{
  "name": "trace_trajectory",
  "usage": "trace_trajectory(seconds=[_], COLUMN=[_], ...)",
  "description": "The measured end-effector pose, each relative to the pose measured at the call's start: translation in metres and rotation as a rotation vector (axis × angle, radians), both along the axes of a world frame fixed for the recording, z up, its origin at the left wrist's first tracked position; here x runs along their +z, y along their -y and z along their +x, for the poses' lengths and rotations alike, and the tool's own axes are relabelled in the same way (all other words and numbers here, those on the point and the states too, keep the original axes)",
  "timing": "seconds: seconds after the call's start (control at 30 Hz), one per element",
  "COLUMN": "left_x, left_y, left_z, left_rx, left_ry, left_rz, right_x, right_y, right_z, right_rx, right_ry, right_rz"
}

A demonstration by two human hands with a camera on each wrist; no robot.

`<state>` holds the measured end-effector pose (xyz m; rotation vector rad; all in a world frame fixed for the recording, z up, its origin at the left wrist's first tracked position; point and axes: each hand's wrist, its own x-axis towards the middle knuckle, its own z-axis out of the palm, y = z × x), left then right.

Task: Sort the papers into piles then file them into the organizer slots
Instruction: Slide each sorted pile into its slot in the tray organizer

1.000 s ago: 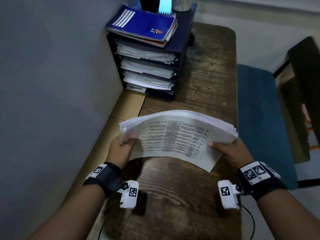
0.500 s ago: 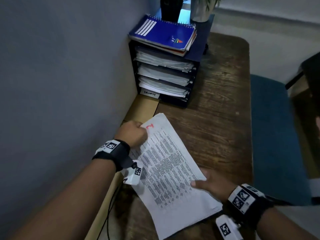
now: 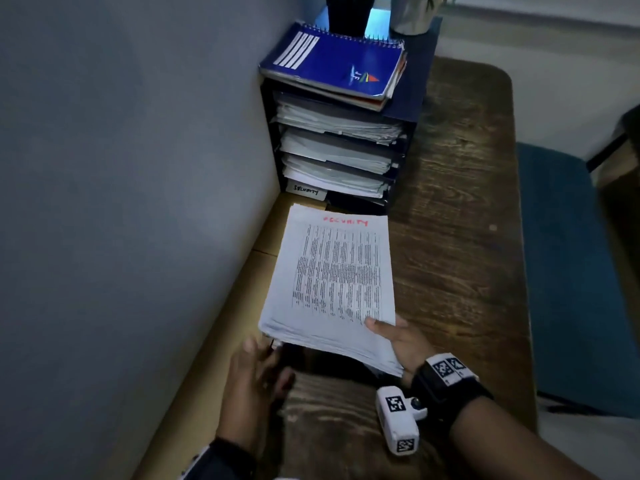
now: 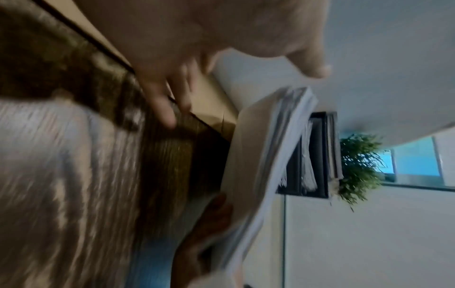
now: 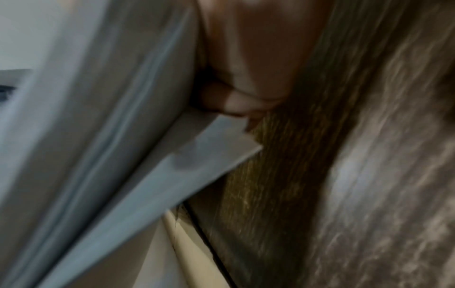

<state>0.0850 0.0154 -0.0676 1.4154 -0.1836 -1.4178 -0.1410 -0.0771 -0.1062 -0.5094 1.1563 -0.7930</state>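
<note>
Ahead, the organizer (image 3: 341, 143) bears notebooks (image 3: 332, 65). Right hand (image 3: 401, 337) grips the paper stack (image 3: 332, 282); left hand (image 3: 256, 382) hangs relaxed, fingers spread, above the surface (image 3: 457, 237).

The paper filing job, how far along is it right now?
Done: the organizer's three upper slots already hold papers. In hand: the right hand holds a stack headed SECURITY, aimed at the bottom slot beside the SECURITY label; the left hand is open, off the stack. Left: slide that stack in.
</note>
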Motion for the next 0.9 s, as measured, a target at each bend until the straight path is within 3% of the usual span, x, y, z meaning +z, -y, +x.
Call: trace_trajectory(seconds=[0.1,0.4,0.67,0.9], left_x=[0.008,0.017,0.008,-0.004], left_y=[-0.003,0.055,0.08,0.108], left_z=[-0.019,-0.034,-0.03,-0.024], left_rx=[-0.122,-0.058,-0.08,-0.097], left_ry=[-0.167,0.064,-0.038,-0.03], left_rz=[-0.109,-0.065,0.004,0.029], right_x=[-0.003,0.0,-0.012,-0.011], right_y=[0.008,0.031,0.048,0.062], right_z=[0.016,0.041,0.037,0.037], right_rx=[-0.006,-0.006,-0.057,-0.091], right_ry=[0.026,0.123,0.067,0.084], right_rz=[0.009,0.022,0.034,0.031])
